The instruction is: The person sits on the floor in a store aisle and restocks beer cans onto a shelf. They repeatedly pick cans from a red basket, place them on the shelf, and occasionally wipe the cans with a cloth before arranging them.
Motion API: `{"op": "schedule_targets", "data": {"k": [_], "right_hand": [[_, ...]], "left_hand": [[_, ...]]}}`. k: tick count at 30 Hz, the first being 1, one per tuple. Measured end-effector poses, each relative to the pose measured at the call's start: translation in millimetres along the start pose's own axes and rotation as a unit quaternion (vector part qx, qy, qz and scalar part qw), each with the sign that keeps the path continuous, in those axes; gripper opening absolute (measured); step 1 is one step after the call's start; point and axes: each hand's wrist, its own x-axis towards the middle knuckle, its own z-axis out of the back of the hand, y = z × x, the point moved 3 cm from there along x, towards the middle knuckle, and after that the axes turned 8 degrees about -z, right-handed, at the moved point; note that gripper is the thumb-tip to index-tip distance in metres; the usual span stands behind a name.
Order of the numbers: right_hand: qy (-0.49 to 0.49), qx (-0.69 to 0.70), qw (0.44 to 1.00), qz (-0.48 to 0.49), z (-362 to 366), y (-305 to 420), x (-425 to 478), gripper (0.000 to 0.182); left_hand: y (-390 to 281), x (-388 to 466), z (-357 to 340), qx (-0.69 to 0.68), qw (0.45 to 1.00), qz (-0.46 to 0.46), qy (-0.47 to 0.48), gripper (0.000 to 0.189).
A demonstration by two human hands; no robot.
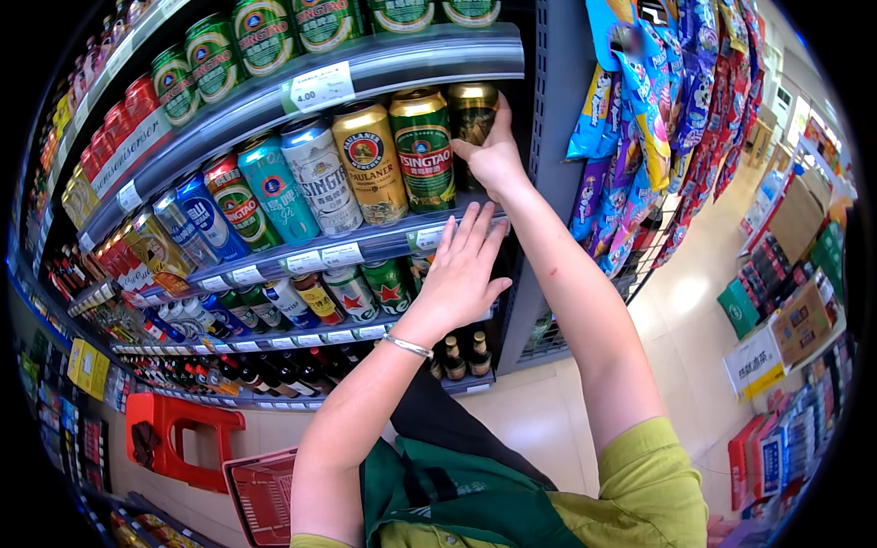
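My right hand (490,154) grips a dark can with a gold top (473,109) at the right end of the middle shelf. Its thumb lies across the can's front, and the fingers reach round the right side. Just left of it stand a green Tsingtao can (423,151) and a gold Paulaner can (370,164), both upright. Below, my left hand (466,270) is spread with nothing in it. Its fingertips rest at the shelf's front edge (384,243), over a price tag (426,238). A silver bangle (408,346) circles the left wrist.
A grey shelf upright (558,89) stands right of the can, with hanging snack packets (637,130) beyond. More beer cans (264,34) line the shelf above. On the floor are a red plastic stool (181,438) and a red basket (264,496). Boxed goods (801,329) stand across the aisle.
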Motion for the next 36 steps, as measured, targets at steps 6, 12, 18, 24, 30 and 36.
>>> {"op": "schedule_targets", "data": {"k": [6,12,18,24,30,36], "right_hand": [[0.007,-0.008,1.000,-0.025,-5.0,-14.2,5.0,0.092],[-0.006,-0.034,0.999,-0.008,4.9,-13.9,9.9,0.091],[-0.058,-0.045,0.997,0.011,-0.7,-3.0,-15.1,0.083],[0.005,0.090,0.988,0.129,-73.5,37.1,-215.8,0.045],[0.555,0.075,0.810,-0.173,-222.3,-20.6,-426.2,0.022],[0.857,-0.100,0.493,0.115,-305.4,-30.4,-608.3,0.034]], "left_hand": [[-1.7,-5.3,-1.1,-0.021,1.000,0.005,-0.004,0.074],[-2.2,-11.2,0.1,-0.045,0.999,0.003,-0.007,0.070],[-0.2,-48.6,12.2,-0.087,0.995,0.026,-0.046,0.070],[-13.4,-168.6,11.5,-0.189,0.953,0.134,-0.196,0.061],[-54.1,-403.2,-14.1,-0.178,0.782,0.484,-0.350,0.040],[-127.4,-616.2,-78.8,-0.068,0.607,0.769,-0.190,0.038]]}}
